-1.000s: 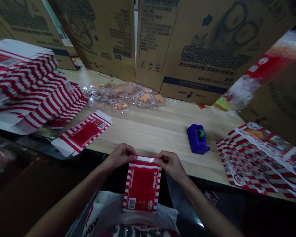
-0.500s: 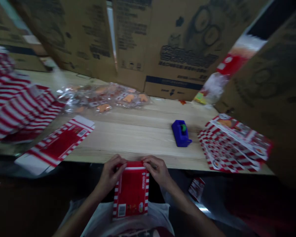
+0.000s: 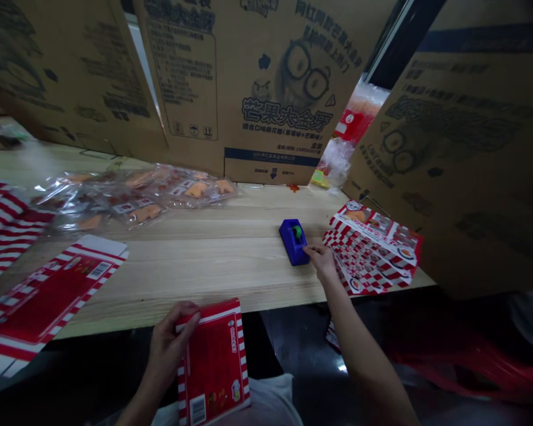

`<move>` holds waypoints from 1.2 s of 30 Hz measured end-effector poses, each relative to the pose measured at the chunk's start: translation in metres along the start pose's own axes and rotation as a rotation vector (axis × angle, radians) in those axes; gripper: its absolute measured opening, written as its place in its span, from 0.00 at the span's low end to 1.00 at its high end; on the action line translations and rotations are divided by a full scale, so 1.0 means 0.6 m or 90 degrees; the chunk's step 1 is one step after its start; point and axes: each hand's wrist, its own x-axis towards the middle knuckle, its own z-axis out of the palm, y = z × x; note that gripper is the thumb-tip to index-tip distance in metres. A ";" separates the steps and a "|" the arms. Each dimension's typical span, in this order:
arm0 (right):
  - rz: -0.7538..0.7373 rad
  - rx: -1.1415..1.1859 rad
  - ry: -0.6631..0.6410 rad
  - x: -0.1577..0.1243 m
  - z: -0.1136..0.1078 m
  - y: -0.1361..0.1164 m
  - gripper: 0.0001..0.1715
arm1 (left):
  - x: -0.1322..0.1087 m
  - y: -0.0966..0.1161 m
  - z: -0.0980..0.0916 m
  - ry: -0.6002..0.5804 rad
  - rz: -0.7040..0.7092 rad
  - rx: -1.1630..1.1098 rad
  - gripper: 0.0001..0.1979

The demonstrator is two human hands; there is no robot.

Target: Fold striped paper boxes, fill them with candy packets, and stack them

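As the barcoded box (image 3: 213,361) is gripped by the left hand (image 3: 171,340), the dispenser (image 3: 292,242) is touched by the right hand (image 3: 323,263), grip unclear.

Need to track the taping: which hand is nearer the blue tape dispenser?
Right. The right hand is beside the blue tape dispenser, fingertips about touching it; the left hand is back at the edge of the table, holding the red striped box.

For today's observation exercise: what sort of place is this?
Probably a snack-packing workstation: printed shipping cartons wall a wooden bench holding flat red-striped boxes, bagged snacks and a blue tape dispenser.
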 end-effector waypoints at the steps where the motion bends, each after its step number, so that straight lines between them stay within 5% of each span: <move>1: 0.010 0.027 0.019 -0.002 0.005 0.002 0.19 | 0.000 0.000 -0.002 -0.002 0.000 0.003 0.07; 7: 0.040 0.179 0.114 -0.044 0.005 0.011 0.18 | 0.004 0.011 -0.004 -0.023 0.006 0.008 0.08; 20: 0.045 0.211 0.096 -0.103 0.005 0.043 0.20 | 0.007 0.037 0.017 -0.054 -0.009 -0.022 0.09; 23: 0.051 0.198 -0.102 -0.127 0.023 -0.017 0.19 | 0.009 0.039 0.024 -0.078 0.001 -0.026 0.09; 27: -0.122 0.052 -0.693 -0.142 0.091 -0.143 0.18 | 0.015 0.048 0.036 -0.102 0.007 -0.038 0.10; 30: -0.268 -0.054 -0.978 -0.146 0.153 -0.216 0.16 | 0.018 0.054 0.043 -0.114 0.027 -0.029 0.10; 32: -0.370 -0.142 -1.044 -0.152 0.185 -0.242 0.12 | 0.019 0.056 0.045 -0.122 0.037 -0.022 0.10; 36: -0.517 -0.295 -0.979 -0.158 0.215 -0.259 0.13 | 0.018 0.057 0.044 -0.126 0.032 -0.037 0.10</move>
